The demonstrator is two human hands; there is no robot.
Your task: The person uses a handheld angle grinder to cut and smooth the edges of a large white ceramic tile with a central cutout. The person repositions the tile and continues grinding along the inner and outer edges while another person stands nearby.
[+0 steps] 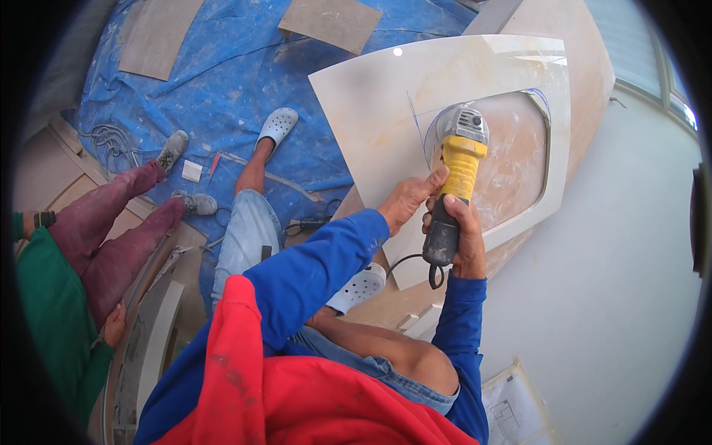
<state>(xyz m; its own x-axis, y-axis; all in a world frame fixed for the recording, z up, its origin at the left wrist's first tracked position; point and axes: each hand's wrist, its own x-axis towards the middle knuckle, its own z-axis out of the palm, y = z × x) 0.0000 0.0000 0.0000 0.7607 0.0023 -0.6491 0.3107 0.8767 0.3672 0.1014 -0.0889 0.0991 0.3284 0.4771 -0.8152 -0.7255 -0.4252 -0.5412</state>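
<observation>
Fingers of the right hand wrap the black handle of a yellow grinder, just right of the frame's centre, while the left hand is closed at the left side of its yellow body (what its fingers pinch there is partly hidden). The grinder's metal head lies over the left edge of a rounded opening in a pale, glossy panel at upper right, and I cannot tell whether its wheel touches. Blue lines mark the panel beside the head. Beneath the panel shows a brown board. Blue sheeting covers the floor at upper left, bearing two loose boards. At far left is a co-worker in a green top; a paper drawing lies at lower right.
</observation>
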